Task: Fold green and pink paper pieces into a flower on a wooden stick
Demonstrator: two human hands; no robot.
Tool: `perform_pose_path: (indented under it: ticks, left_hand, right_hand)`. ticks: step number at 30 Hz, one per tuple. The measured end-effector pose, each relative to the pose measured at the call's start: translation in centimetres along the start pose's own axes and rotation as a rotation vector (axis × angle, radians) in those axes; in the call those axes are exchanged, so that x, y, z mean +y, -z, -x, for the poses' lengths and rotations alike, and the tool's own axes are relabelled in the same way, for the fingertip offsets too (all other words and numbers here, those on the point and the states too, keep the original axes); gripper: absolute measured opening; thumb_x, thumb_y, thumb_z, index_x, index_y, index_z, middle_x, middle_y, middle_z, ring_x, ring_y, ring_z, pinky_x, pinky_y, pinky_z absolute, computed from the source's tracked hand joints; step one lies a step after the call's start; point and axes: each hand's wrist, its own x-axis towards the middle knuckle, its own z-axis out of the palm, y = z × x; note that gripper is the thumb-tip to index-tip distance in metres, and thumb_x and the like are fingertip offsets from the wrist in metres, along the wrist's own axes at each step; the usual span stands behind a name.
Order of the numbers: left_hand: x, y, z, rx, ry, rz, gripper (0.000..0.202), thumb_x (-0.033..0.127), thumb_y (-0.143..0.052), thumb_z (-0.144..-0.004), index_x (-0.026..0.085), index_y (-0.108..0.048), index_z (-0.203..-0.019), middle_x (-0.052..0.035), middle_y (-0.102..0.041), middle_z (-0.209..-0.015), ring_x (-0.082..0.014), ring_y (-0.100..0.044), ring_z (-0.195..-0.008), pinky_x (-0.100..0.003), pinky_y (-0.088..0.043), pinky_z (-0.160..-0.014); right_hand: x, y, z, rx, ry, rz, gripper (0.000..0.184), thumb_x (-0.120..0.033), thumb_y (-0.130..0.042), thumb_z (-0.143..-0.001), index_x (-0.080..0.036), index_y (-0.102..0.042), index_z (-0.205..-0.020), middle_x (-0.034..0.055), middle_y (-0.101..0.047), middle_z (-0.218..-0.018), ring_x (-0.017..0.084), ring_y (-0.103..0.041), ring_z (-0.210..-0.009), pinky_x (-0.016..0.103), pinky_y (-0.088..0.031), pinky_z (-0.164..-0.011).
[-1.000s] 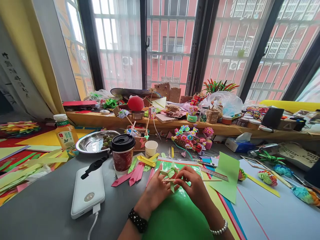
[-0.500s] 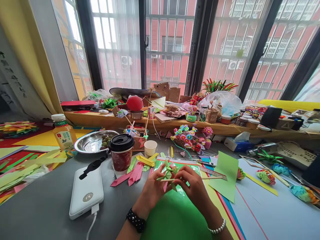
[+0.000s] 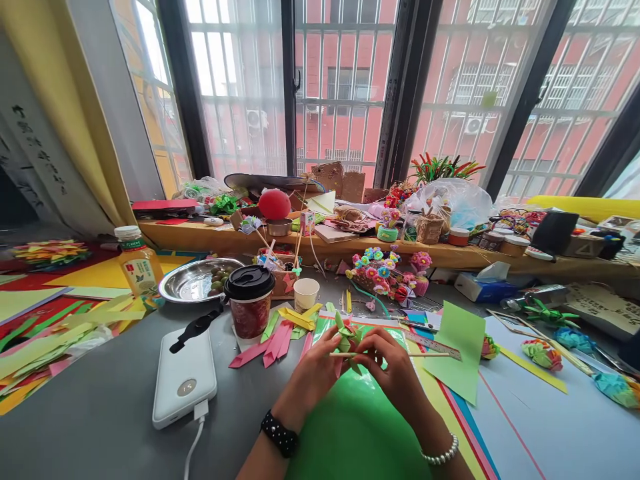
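Note:
A folded paper flower (image 3: 349,335) in light green and pink sits between my two hands, over a shiny green sheet (image 3: 367,413). My left hand (image 3: 316,365) is closed around its left side. With thumb and fingers pinched, my right hand (image 3: 387,363) grips a thin wooden stick (image 3: 430,355) that runs across the front of the flower and out to the right. Whether the right fingertips also touch the petals is hidden. Folded pink paper strips (image 3: 275,343) and yellow ones (image 3: 300,315) lie left of the hands.
A lidded coffee cup (image 3: 249,307), a paper cup (image 3: 306,293) and a white power bank (image 3: 185,377) with a cable stand to the left. Rightward lie a light green sheet (image 3: 457,347), a ruler (image 3: 435,347) and finished paper flowers (image 3: 541,353). Crochet flowers (image 3: 377,270) stand behind.
The whole view has shifted slightly, so everything appears a little further right. Both hands keep their hold on the flower and the stick, with only small finger movement.

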Motion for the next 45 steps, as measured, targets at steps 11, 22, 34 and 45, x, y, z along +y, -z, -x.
perform_pose_path:
  ticks: [11,22,34,45]
  left_hand:
    - [-0.1,0.18,0.0,-0.039,-0.016,-0.005,0.021,0.014,-0.054,-0.076,0.018,-0.054,-0.096,-0.0019,-0.062,-0.082,-0.0107,-0.059,-0.073,-0.025,-0.043,-0.074]
    - [-0.19,-0.02,0.19,-0.059,-0.014,-0.037,0.013,0.017,-0.054,-0.076,0.02,-0.056,-0.089,-0.0003,-0.061,-0.083,-0.0089,-0.058,-0.071,-0.022,-0.044,-0.071]
    - [-0.37,0.03,0.18,-0.067,-0.019,-0.01,0.013,0.016,-0.054,-0.077,0.02,-0.057,-0.089,-0.0012,-0.061,-0.083,-0.0096,-0.056,-0.067,-0.023,-0.044,-0.066]
    - [-0.09,0.15,-0.07,-0.129,-0.047,-0.001,0.02,0.012,-0.051,-0.078,0.017,-0.06,-0.096,-0.0029,-0.062,-0.083,-0.011,-0.057,-0.074,-0.022,-0.044,-0.069]
  right_hand:
    - [-0.01,0.04,0.21,0.043,0.039,-0.023,0.016,-0.03,-0.05,-0.082,-0.019,-0.061,-0.079,0.0041,-0.055,-0.076,0.014,-0.055,-0.063,0.024,-0.047,-0.052]
    - [-0.3,0.06,0.2,0.067,0.074,0.021,0.01,-0.024,-0.05,-0.082,-0.019,-0.057,-0.077,0.0042,-0.053,-0.076,0.015,-0.055,-0.066,0.025,-0.047,-0.056]
    - [-0.22,-0.02,0.33,0.075,0.088,0.032,0.008,-0.018,-0.05,-0.081,-0.019,-0.056,-0.075,0.0031,-0.052,-0.076,0.014,-0.054,-0.066,0.026,-0.047,-0.058]
    - [-0.24,-0.18,0.3,0.109,0.131,0.056,0.007,-0.021,-0.052,-0.081,-0.019,-0.059,-0.081,0.0033,-0.054,-0.078,0.015,-0.057,-0.069,0.027,-0.049,-0.06]
